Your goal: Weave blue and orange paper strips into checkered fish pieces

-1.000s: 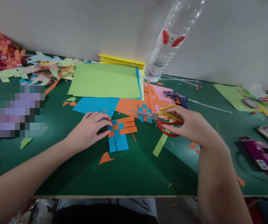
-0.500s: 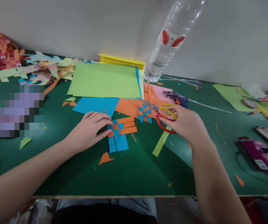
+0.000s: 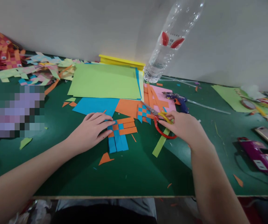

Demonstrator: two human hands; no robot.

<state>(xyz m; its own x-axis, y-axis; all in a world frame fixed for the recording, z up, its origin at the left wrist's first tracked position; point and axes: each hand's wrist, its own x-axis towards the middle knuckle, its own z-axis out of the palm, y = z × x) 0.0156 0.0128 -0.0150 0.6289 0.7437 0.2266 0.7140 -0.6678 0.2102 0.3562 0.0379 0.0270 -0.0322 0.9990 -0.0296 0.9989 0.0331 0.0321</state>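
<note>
Blue and orange paper strips are interlaced into a small woven paper piece (image 3: 118, 129), flat on the table with loose strip ends to the right and below. My left hand (image 3: 93, 128) rests at its left edge, thumb and fingers apart, fingertips touching the paper. My right hand (image 3: 179, 126) grips the scissors (image 3: 156, 114) by the yellow handle loop; the red loop sits lower, over a light green strip (image 3: 160, 145). The scissor blades point up and left, slightly parted, over a second blue-and-orange weave (image 3: 143, 112) lying on orange paper.
Green sheets (image 3: 106, 81) are stacked behind my hands, with a blue sheet (image 3: 95, 106) beneath. A clear bottle (image 3: 168, 43) stands near the wall. A glue gun (image 3: 179, 101) lies right of centre. A purple pouch (image 3: 257, 154) lies far right, paper scraps (image 3: 47, 70) at left.
My right hand and the scissors have dropped slightly, and the scissor handles have swung down a little. My left hand and the woven piece have barely moved.
</note>
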